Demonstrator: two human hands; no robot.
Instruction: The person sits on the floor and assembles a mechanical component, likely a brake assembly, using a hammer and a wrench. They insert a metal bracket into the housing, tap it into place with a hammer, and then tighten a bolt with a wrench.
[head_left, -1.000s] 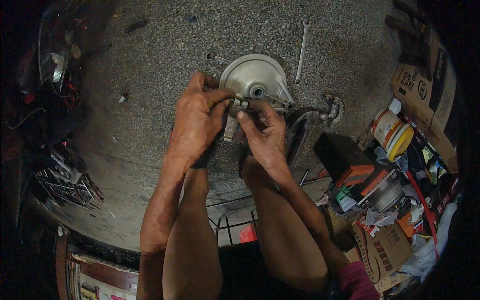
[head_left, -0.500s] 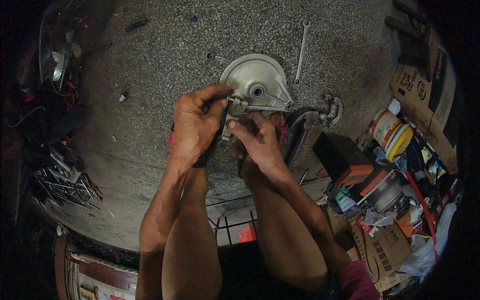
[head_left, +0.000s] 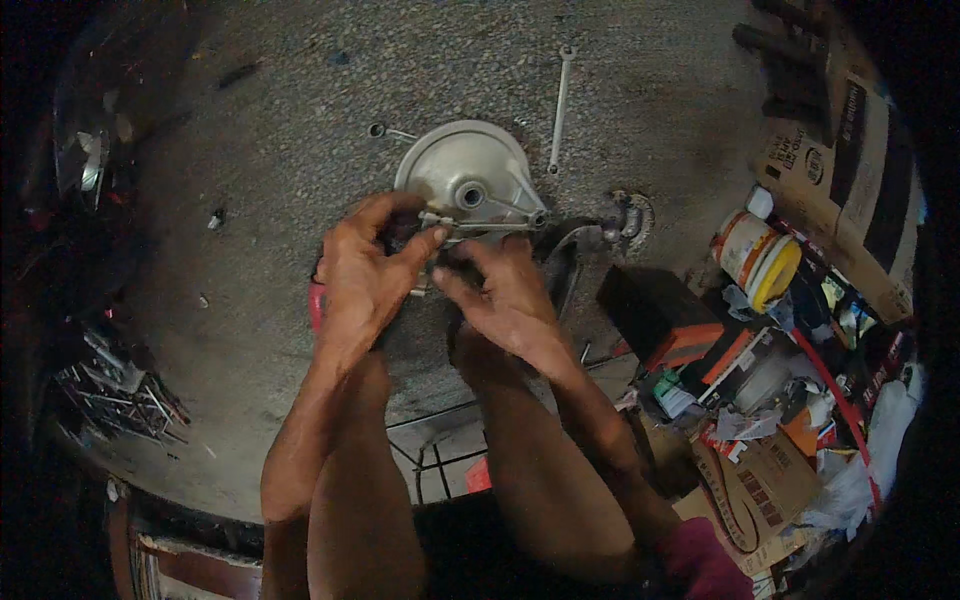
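A round silver drum-brake plate (head_left: pixel 450 160) with a hub hole and a side arm lies before me on the speckled floor. At its near left edge is a small metal brake arm (head_left: pixel 436 220). My left hand (head_left: pixel 362 270) is closed on this arm, thumb and index finger pinching it. Just right of it, my right hand (head_left: pixel 508 300) is closed with curled fingers below the plate, its thumb toward the left hand. What it holds, if anything, is hidden behind its fingers and blurred.
A combination wrench (head_left: pixel 560 115) lies beyond the plate to the right. A ring-ended wrench (head_left: pixel 378 130) sticks out at its left. Dark metal parts (head_left: pixel 630 225) stand right. Boxes (head_left: pixel 660 315), an orange-and-white tub (head_left: pixel 755 255) and cartons crowd the right side; metal tools (head_left: pixel 120 390) lie left.
The whole scene has shifted left and slightly down in view. Against the plate, my left thumb has moved right across the brake arm, and my right hand has drawn slightly back toward me.
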